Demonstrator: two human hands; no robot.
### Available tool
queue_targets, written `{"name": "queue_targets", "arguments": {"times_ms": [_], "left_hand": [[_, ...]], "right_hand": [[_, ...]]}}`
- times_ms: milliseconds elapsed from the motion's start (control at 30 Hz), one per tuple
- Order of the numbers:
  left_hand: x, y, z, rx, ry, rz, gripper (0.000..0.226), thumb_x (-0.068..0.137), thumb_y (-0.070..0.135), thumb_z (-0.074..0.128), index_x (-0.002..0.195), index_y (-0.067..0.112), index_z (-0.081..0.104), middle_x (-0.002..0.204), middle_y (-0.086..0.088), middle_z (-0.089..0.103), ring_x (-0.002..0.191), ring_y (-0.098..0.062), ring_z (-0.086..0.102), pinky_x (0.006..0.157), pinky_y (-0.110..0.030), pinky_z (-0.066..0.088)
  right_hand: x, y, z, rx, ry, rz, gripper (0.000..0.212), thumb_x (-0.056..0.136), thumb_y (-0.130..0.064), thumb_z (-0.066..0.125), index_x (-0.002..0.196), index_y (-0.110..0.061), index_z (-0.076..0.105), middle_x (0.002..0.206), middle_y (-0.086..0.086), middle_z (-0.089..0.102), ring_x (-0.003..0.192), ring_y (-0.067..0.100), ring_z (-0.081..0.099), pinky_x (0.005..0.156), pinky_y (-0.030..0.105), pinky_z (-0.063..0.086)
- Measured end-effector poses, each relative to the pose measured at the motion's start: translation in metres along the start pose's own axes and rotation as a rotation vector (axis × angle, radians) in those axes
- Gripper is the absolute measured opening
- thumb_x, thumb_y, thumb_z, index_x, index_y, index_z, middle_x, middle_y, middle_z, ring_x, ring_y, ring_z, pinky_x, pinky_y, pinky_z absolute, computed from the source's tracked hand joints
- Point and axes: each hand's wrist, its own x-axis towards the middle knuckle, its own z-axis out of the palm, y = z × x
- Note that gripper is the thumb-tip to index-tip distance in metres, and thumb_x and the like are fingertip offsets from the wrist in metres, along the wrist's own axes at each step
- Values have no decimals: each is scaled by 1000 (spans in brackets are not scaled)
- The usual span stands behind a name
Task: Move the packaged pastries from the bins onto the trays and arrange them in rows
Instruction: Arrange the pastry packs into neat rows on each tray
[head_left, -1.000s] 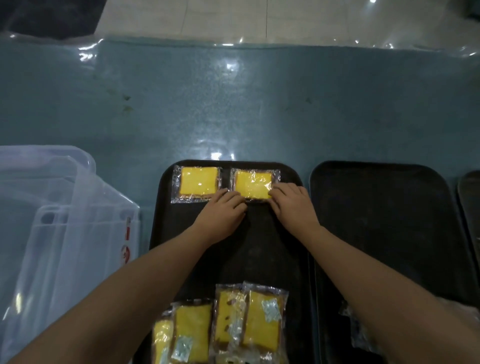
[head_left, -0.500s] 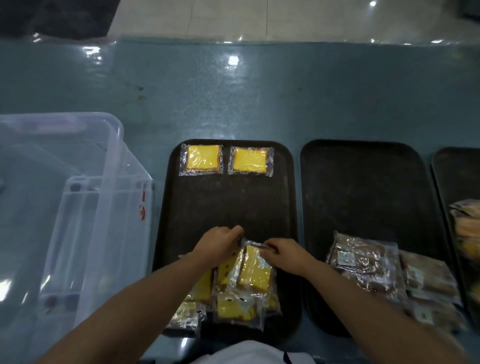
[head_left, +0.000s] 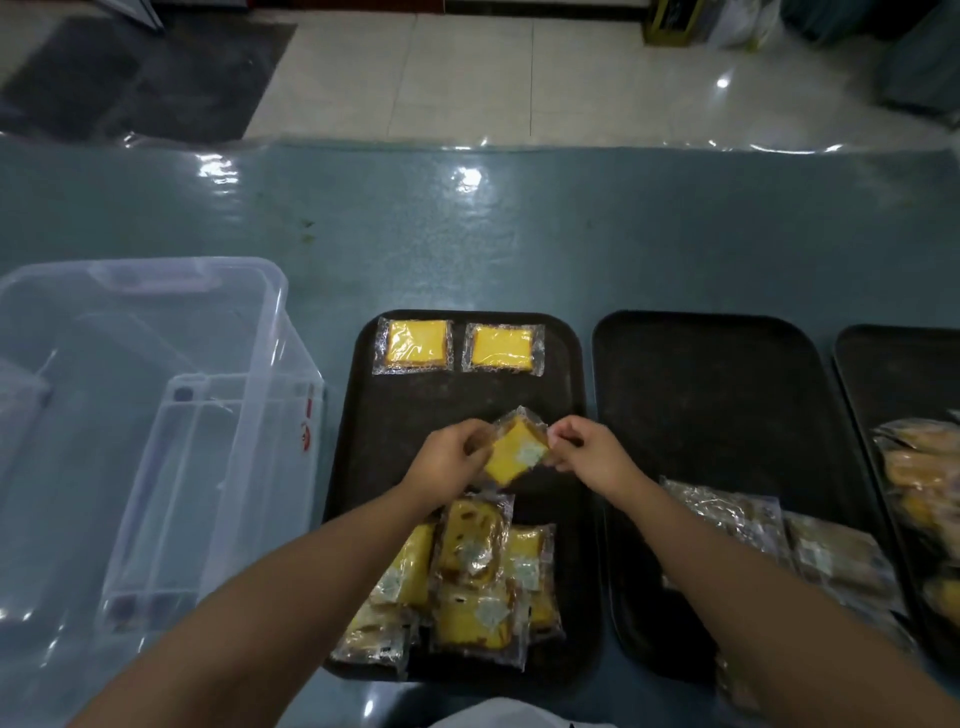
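Note:
Two yellow packaged pastries (head_left: 413, 347) (head_left: 503, 348) lie side by side at the far end of a black tray (head_left: 563, 395). Above the tray's middle, my left hand (head_left: 449, 462) and my right hand (head_left: 589, 454) pinch opposite edges of one yellow pastry packet (head_left: 517, 453), held tilted in the air. A loose pile of yellow pastry packets (head_left: 467, 582) lies at the tray's near end, below my hands.
A clear plastic bin (head_left: 156, 415) stands to the left of the tray. A second black tray (head_left: 727, 405) on the right carries brown packets (head_left: 779, 540) at its near end. A third tray (head_left: 893, 364) with more packets sits at the far right edge.
Both hands left the far row, dropped to the near pile and took one packet. They have now lifted it above the middle of the tray.

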Motion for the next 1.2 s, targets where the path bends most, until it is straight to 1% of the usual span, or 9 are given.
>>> {"name": "queue_targets", "arguments": {"times_ms": [100,167,300,400,500,633,800,1000,1200], "left_hand": [[9,8,-10,230,179,298,29,96,14,62,122,22,69,119,6,68,109,-12,60,96,-33,49],[8,5,-8,420,160,435,32,95,18,59,126,25,67,127,6,64,116,-16,55,100,-39,47],[-12,-25,19,627,-236,270,45,97,40,53,142,33,53,150,5,46,140,-20,36,113,-43,33],[-16,-41,26,580,-167,198,44,100,39,52,142,29,54,148,5,49,138,-19,39,112,-39,34],[-5,-42,21,633,-124,214,45,101,30,51,145,25,50,153,1,44,142,-23,33,112,-41,33],[14,-40,16,758,-170,200,59,101,29,52,156,31,30,166,0,18,153,-24,13,120,-45,23],[21,-52,17,875,-305,237,66,102,31,52,158,39,18,169,1,-8,154,-21,-10,124,-50,9],[39,-64,12,945,-351,292,79,98,25,57,157,44,9,166,2,-19,153,-20,-18,124,-53,3],[76,-62,3,931,-273,265,75,100,26,56,157,46,10,168,1,-13,154,-23,-12,123,-55,8]], "right_hand": [[7,-9,-5,-91,103,-61,17,100,-13,58,101,-23,70,101,-6,70,93,10,66,78,26,52],[11,-3,-8,-180,131,-52,26,101,-7,53,104,-24,72,107,-6,69,97,11,64,75,20,48],[2,26,-1,-396,48,-9,33,100,-2,49,116,-23,69,122,-1,66,105,10,62,86,20,48],[-3,37,10,-533,8,-100,29,100,-11,54,124,-21,66,128,-3,62,112,11,58,98,27,47],[2,40,21,-747,-31,-250,39,98,-21,59,137,-23,57,143,-4,51,131,16,47,110,34,40],[18,41,33,-965,-71,-336,53,100,-28,56,150,-27,40,163,0,25,151,21,19,117,44,31],[27,39,42,-1078,-125,-345,59,102,-25,51,156,-30,26,169,1,3,155,20,-1,122,42,17],[47,40,34,-1188,-169,-334,66,100,-28,55,157,-29,22,169,2,-2,155,22,-5,122,44,13],[82,27,22,-1143,-75,-347,59,99,-28,55,153,-28,31,168,5,9,154,24,7,121,45,20]]}}
